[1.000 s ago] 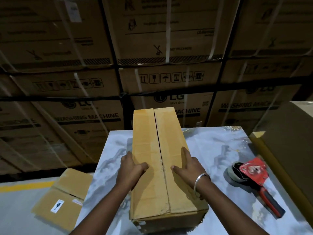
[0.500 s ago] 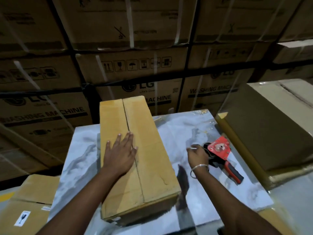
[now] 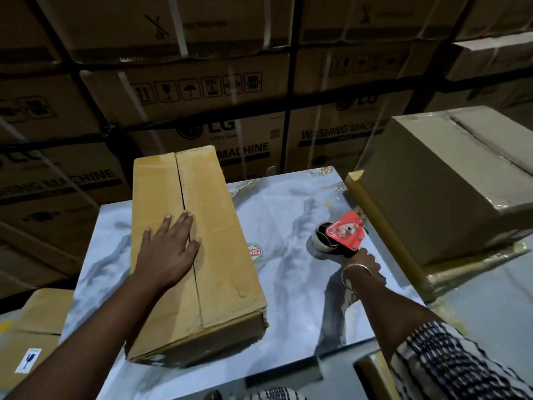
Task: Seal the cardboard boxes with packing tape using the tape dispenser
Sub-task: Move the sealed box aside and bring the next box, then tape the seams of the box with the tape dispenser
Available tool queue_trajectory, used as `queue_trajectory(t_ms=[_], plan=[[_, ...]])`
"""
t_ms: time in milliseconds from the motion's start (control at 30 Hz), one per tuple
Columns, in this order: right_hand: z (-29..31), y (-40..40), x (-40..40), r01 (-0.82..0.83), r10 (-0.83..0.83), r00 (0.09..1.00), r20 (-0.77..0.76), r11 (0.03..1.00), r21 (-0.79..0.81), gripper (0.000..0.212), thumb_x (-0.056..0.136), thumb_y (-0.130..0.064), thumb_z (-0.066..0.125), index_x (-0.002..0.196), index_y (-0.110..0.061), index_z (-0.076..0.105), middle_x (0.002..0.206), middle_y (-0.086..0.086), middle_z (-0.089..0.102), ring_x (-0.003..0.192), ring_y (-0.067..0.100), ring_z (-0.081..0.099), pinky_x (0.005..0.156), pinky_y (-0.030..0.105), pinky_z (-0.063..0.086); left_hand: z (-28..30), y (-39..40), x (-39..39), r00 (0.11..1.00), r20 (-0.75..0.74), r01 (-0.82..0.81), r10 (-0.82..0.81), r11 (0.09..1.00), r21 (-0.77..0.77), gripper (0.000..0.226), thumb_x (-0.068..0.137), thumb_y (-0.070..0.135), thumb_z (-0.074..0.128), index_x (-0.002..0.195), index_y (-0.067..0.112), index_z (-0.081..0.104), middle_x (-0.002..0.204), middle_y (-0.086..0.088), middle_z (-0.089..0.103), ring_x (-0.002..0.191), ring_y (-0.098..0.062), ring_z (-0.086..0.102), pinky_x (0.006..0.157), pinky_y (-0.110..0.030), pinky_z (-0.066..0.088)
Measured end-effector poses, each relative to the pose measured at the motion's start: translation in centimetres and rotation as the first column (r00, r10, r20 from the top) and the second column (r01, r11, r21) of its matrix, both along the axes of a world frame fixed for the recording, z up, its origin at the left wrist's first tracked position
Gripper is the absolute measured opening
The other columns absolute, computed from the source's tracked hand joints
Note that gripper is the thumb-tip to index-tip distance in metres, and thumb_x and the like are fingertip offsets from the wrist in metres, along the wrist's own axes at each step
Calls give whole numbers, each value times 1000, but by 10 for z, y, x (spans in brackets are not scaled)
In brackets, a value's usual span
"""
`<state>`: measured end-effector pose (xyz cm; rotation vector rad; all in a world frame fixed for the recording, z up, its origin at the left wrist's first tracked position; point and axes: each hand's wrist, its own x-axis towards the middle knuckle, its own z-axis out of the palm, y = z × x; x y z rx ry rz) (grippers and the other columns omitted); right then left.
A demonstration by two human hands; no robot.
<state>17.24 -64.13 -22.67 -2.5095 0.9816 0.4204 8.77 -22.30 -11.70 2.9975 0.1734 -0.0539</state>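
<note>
Closest to you, your left hand point(image 3: 168, 251) now lies flat on the long tan cardboard box point(image 3: 191, 252), fingers straight and spread over the open seam between the two top flaps, holding nothing. A second ago both your hands were pressing those flaps down; half a second ago your right had let go and was reaching across the table. That means the left alone is keeping the flaps shut, and the seam has no tape on it yet.

Further out to the right, your right hand point(image 3: 362, 262) has reached the red-plated tape dispenser with its roll of tape point(image 3: 339, 236) and is curled around its handle, which the hand hides. The dispenser looks to be resting on the white marbled table point(image 3: 288, 215), well apart from the box, so the pick-up looks begun but not finished; carrying it to one end of the seam would likely come next.

Beyond it sits a bigger brown carton point(image 3: 450, 180), and farthest back a wall of stacked washing-machine cartons point(image 3: 219, 90).
</note>
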Motion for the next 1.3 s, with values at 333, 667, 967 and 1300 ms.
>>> queue_trajectory(t_ms=[333,667,967,1300], plan=[[-30,23,-5,-4,-14,994,104,984,176,38,93,-24,58,124,-1,57,131,23,61,124,41,58,101,51,46,6,-5,-14,999,-47,20,-20,1000,9,85,85,68,-5,160,31,7,166,15,6,154,-17,2,120,-52,8],[62,126,10,-295,126,915,384,857,422,54,98,-52,56,82,-1,67,86,23,67,93,44,64,76,40,45,6,-4,-20,998,-43,43,-44,999,-13,86,83,67,-10,160,30,4,166,16,1,154,-17,-3,121,-50,3],[168,219,32,-360,-50,895,444,508,783,39,91,-46,68,73,-18,48,59,0,39,47,17,29,49,26,22,22,15,-1,980,197,15,27,978,-208,51,98,51,26,136,31,55,136,13,59,129,-15,47,97,-37,38],[191,303,15,-398,167,916,364,276,875,48,90,-57,62,73,-13,57,60,2,50,47,17,42,48,25,30,43,61,65,897,-52,-184,438,264,-947,25,104,18,49,105,6,71,78,-10,67,57,-10,62,49,-21,47]])
